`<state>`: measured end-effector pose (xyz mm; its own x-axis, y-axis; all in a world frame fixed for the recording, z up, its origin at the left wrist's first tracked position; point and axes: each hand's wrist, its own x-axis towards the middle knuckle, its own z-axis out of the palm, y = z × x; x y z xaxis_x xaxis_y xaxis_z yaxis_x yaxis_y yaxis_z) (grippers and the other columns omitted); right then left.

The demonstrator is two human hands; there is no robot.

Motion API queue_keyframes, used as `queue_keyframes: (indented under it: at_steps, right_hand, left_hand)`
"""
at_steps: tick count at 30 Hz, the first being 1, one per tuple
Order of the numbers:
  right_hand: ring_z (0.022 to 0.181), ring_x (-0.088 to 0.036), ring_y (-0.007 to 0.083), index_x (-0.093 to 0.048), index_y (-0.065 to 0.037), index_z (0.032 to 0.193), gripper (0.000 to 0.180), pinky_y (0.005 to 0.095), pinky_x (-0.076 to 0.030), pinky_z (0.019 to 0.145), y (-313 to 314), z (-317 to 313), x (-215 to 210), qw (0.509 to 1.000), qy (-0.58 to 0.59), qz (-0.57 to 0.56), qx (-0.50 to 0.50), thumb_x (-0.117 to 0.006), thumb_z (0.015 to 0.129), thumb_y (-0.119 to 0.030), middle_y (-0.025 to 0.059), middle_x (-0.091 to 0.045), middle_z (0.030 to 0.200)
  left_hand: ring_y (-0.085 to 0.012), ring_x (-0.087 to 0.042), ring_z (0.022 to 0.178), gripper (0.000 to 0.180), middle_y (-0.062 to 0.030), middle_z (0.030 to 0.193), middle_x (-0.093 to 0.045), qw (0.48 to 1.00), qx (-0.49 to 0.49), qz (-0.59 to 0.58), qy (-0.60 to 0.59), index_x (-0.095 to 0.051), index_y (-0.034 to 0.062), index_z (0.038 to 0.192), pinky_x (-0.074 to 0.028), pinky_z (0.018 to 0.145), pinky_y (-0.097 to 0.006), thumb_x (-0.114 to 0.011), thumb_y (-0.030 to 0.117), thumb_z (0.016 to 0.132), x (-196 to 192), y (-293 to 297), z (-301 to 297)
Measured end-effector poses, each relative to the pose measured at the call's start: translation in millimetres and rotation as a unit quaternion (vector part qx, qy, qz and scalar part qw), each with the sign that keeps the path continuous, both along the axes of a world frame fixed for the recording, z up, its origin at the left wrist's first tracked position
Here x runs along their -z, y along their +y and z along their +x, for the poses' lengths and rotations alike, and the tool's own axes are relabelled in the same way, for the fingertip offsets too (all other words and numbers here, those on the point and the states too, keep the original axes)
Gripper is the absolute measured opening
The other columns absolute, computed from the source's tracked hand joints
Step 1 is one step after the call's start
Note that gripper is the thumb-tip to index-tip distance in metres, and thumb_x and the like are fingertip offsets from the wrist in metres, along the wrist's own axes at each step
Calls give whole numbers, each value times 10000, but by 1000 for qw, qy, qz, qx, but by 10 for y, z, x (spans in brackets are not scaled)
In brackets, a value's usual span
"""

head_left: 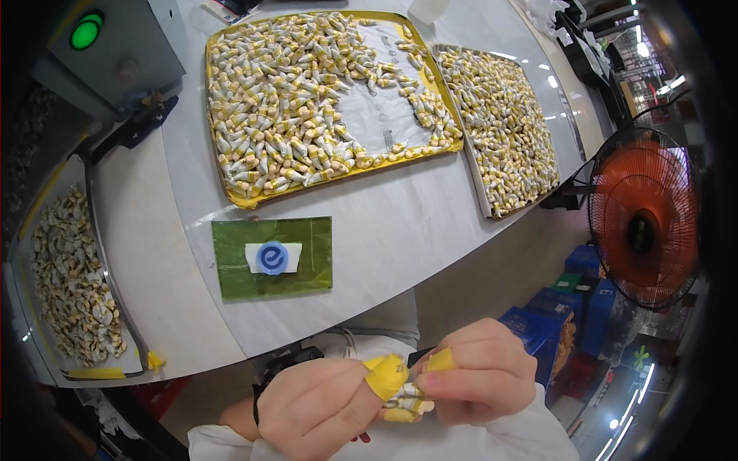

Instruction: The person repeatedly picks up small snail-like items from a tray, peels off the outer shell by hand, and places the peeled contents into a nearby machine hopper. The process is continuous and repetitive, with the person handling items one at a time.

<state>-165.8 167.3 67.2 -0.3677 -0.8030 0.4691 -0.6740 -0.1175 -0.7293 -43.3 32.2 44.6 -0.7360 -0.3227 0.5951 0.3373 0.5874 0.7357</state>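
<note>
My left hand (323, 407) and my right hand (480, 373) meet close to my body below the table edge. Both wear yellow finger cots on some fingertips. Between them they pinch a small white-and-yellow wrapped piece (407, 399), mostly hidden by the fingers. It looks like the several small cone-shaped white-and-yellow pieces heaped in the yellow tray (238, 196) straight ahead on the table. A green mat (231, 284) with a white label and a blue round cap (272, 257) lies between the tray and me.
A second tray (483, 201) full of the same pieces sits at the right. A metal tray (115, 296) of crumpled pieces lies at the left under a grey machine with a green lamp (86, 31). An orange fan (644, 215) and blue crates (573, 300) stand at the right.
</note>
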Motion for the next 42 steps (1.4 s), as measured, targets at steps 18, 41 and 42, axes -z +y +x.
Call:
queue_keyframes:
  at_steps: [18,41,42]
  right_hand:
    - [652,-578,222,-634,54,835,189,266,-526,543,100,-67,-89,998,24,4,-63,-665,650,35,145,-582,822]
    - [785,-511,250,-651,-74,865,127,323,-429,659,28,-158,58,984,-89,-144,-49,-658,808,-188,111,-532,903]
    - [791,-503,251,-649,-75,864,140,327,-424,665,34,-168,62,985,-84,-142,-53,-658,811,-204,114,-523,911]
  left_hand:
    - [-235,-631,673,267,-159,800,-633,997,49,-33,38,-608,-84,900,-528,614,-303,-692,40,678,81,-3,-2]
    - [-139,-537,790,299,-119,988,-566,921,60,356,-147,-521,-68,1046,-445,668,-225,-614,131,844,299,83,49]
    - [-128,-530,778,268,-100,954,-559,907,74,386,-149,-519,-56,1015,-440,661,-219,-618,118,838,276,67,58]
